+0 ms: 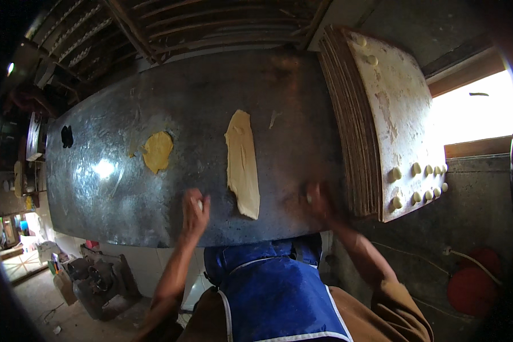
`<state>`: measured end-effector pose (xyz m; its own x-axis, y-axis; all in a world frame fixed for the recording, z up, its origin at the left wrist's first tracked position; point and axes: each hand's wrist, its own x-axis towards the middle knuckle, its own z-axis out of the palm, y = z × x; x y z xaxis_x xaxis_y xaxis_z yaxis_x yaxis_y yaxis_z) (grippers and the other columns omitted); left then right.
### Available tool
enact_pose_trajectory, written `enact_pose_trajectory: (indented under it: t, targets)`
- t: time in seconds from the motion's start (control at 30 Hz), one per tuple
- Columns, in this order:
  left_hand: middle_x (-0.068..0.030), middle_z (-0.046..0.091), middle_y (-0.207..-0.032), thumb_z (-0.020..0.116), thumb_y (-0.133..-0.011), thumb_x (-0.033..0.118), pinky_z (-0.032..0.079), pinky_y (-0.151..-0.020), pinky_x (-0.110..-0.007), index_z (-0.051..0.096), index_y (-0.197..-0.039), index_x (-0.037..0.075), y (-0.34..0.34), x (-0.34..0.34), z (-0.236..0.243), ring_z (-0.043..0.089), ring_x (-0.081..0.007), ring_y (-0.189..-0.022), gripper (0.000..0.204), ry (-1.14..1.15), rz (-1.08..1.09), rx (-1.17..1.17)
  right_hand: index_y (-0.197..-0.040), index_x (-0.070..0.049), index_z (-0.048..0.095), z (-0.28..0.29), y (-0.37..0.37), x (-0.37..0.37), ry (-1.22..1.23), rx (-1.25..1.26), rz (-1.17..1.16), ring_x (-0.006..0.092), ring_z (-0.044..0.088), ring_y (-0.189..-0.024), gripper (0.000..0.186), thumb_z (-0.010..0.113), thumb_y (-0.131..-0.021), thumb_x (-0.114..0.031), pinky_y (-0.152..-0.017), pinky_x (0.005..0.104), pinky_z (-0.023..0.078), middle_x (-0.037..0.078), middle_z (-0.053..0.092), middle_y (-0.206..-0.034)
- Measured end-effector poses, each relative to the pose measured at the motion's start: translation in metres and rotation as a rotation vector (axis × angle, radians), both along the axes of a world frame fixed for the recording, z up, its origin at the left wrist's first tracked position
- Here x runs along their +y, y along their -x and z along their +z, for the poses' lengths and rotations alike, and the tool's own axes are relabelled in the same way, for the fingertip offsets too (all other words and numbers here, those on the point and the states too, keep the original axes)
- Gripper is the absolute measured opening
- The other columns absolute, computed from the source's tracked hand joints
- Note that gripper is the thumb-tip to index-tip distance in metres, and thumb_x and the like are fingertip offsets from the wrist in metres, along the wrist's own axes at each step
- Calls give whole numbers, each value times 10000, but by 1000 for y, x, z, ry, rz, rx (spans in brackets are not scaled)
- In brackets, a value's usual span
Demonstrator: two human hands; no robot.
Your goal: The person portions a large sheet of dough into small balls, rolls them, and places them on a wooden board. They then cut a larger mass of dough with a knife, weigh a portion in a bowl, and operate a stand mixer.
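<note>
The left hand (196, 212) is holding a small pale piece (199, 204) in a curled, nearly closed grip over the table (302, 131). The right hand (320, 202) is showing blurred near the board stack (353, 125); its grip's opening and hold cannot be told. A pale dough strip (243, 168) is lying between the hands, a yellow lump (158, 152) resting to its left.

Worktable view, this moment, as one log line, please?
left hand: curled around pale piece | right hand: blurred, pale spot at fingers | dough strip: on table
</note>
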<state>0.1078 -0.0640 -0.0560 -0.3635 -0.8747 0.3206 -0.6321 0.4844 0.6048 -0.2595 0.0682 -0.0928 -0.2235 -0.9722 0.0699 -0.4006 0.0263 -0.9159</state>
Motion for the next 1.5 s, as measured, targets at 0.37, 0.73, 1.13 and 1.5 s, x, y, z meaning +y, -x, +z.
enact_pose_trajectory:
  t: [0.37,0.73,1.13,1.5]
  targets:
    - [-182,482,-985,646,-935,-11,457,-751,-451,373,-1022,-7,-7,-31,1,528,-315,-819,286,-112,183,-6,-1010,39,562,61,7,-59,-27,699,32,432,593,-855,323,748,-845,-166,-799,538,482,216,604,-910]
    - [-183,484,-943,558,-942,-50,427,-753,-469,395,-1129,-24,8,-19,-12,507,-360,-821,250,1,278,-38,-998,26,639,63,-28,-39,159,1018,-71,425,638,-960,203,672,-894,-146,-848,498,506,252,635,-870]
    - [-172,545,-1023,649,-891,-31,466,-867,-468,467,-1299,-11,-14,35,0,554,-376,-944,447,82,175,-139,-957,7,572,29,-30,0,19,531,-41,436,587,-856,179,661,-916,-143,-749,500,472,246,594,-926]
    - [-108,597,-1163,703,-743,-79,534,-960,-438,723,-1109,46,86,-29,159,617,-324,-1130,387,-245,-601,-233,-1122,29,660,57,-1,48,-81,670,159,352,611,-1061,343,738,-814,-100,-860,412,546,185,610,-1094]
